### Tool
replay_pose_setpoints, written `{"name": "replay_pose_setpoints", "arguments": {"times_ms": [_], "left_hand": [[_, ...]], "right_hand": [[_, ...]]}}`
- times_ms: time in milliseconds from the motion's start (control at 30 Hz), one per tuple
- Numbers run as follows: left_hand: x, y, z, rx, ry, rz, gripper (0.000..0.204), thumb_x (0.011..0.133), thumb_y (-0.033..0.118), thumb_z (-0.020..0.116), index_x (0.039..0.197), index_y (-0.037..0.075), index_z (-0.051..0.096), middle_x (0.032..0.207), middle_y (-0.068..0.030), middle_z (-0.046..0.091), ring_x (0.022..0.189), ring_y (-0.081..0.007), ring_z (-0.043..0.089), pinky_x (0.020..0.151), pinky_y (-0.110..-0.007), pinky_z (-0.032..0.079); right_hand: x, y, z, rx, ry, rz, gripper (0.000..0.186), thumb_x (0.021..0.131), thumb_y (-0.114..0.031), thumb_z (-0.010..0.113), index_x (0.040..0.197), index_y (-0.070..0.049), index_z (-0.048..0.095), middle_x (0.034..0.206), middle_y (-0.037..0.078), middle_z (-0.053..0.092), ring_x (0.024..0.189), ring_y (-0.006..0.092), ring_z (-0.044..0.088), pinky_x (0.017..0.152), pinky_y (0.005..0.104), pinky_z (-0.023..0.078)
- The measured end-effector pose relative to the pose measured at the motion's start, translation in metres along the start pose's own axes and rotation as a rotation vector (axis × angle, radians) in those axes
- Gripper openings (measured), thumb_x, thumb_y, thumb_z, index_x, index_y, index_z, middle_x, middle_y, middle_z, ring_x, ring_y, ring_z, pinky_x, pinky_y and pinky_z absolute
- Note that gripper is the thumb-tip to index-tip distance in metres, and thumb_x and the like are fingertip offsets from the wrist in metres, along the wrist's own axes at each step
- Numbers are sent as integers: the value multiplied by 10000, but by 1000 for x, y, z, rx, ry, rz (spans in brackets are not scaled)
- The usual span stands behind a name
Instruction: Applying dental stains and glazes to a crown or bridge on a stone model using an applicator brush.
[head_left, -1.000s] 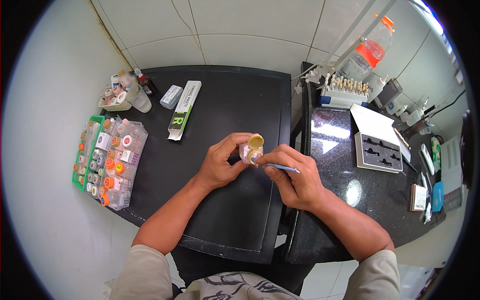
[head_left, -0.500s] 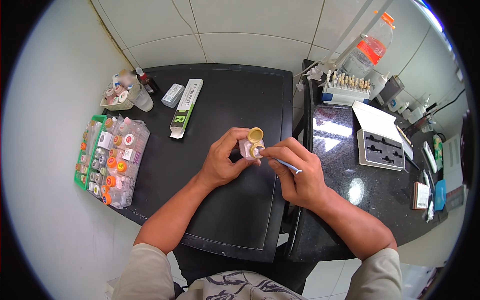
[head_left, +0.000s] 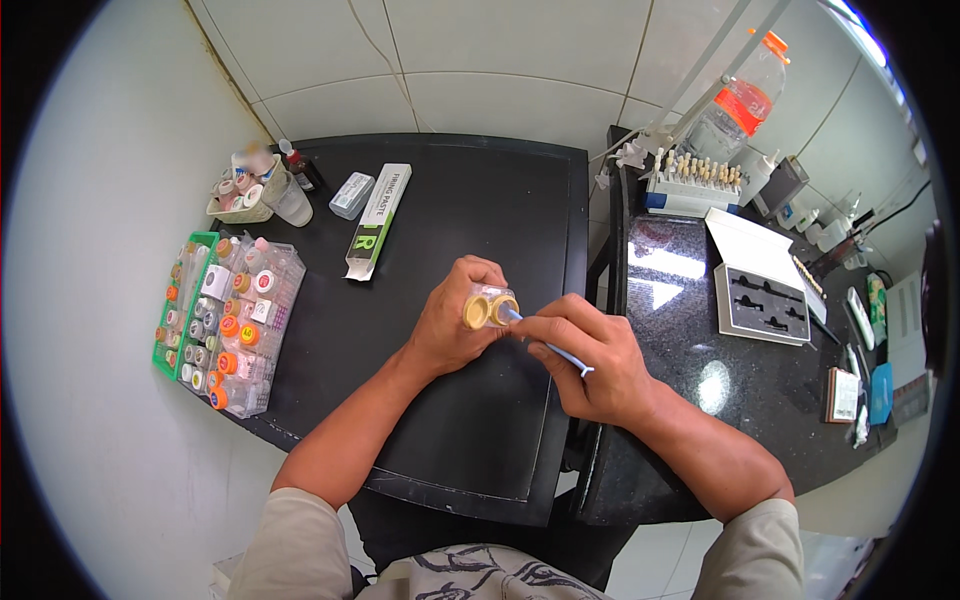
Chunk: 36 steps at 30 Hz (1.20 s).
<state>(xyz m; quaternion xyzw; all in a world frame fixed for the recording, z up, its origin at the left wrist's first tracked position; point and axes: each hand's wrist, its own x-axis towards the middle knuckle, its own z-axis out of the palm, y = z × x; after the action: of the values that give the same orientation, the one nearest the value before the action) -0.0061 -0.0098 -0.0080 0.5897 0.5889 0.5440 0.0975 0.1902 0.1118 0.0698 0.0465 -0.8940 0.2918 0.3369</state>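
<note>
A small clear bottle [head_left: 491, 291] with a gold flip cap sits in the fingers of my left hand [head_left: 447, 325], above the black table. Its round gold lid [head_left: 477, 312] is swung open on the left, beside the bottle's mouth. My right hand [head_left: 597, 362] pinches a thin light-blue plastic stick [head_left: 567, 357] with a small forked rear end. The stick's front end reaches the mouth's rim; how far it goes inside is hard to see. What the bottle contains cannot be made out.
On the black table [head_left: 440, 440] lie a long white-and-green box [head_left: 380, 220] and a small grey box [head_left: 351, 195]. Baskets of capped bottles [head_left: 245, 320] line the left. The glossy counter [head_left: 660, 460] at right carries a tooth-shade holder [head_left: 695, 185], an opened white case [head_left: 765, 303] and a large plastic bottle [head_left: 735, 105].
My left hand has turned the bottle, so its open lid now sits left of the mouth instead of above it. The blue stick has moved slightly down and left with my right hand.
</note>
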Motion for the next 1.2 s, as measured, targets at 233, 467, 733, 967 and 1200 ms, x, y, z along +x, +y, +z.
{"name": "replay_pose_setpoints", "arguments": {"times_ms": [233, 467, 733, 967, 1200], "left_hand": [[2, 0, -12, 133, 16, 151, 694, 867, 78, 853, 1473, 61, 516, 1414, -168, 493, 1200, -269, 647, 989, -379, 557], [9, 10, -10, 104, 85, 142, 590, 824, -24, 803, 1388, 109, 692, 1563, -195, 503, 1352, -344, 601, 1099, -440, 543], [6, 6, -11, 129, 120, 125, 611, 785, 0, 853, 1349, 88, 633, 1342, -152, 663, 1202, -334, 689, 1026, -406, 566], [6, 7, -9, 101, 92, 96, 599, 785, 12, 863, 1329, 90, 624, 1276, -140, 670, 1161, -326, 699, 975, -404, 573], [0, -7, -3, 18, 80, 122, 537, 841, 8, 839, 1285, 88, 547, 1273, -154, 670, 1129, -240, 701, 954, -366, 581]], "right_hand": [[1, -2, -4, 26, 20, -19, 257, 900, -8, 781, 1145, -59, 721, 985, 81, 661, 674, 230, 693, 536, 353, 541], [1, -1, -3, -13, 69, 20, 207, 950, -36, 743, 1154, -54, 721, 972, 92, 673, 659, 239, 694, 544, 358, 549], [1, 0, 0, -77, 74, 24, 242, 930, -6, 751, 1163, -71, 731, 998, 88, 705, 689, 249, 736, 562, 356, 579], [1, 1, 0, -77, 72, 49, 233, 932, -17, 763, 1159, -61, 734, 982, 94, 721, 699, 255, 744, 580, 359, 585], [-1, -1, -4, 98, -8, 179, 206, 953, 14, 729, 1154, -29, 733, 955, 120, 723, 734, 262, 743, 605, 350, 575]]}}
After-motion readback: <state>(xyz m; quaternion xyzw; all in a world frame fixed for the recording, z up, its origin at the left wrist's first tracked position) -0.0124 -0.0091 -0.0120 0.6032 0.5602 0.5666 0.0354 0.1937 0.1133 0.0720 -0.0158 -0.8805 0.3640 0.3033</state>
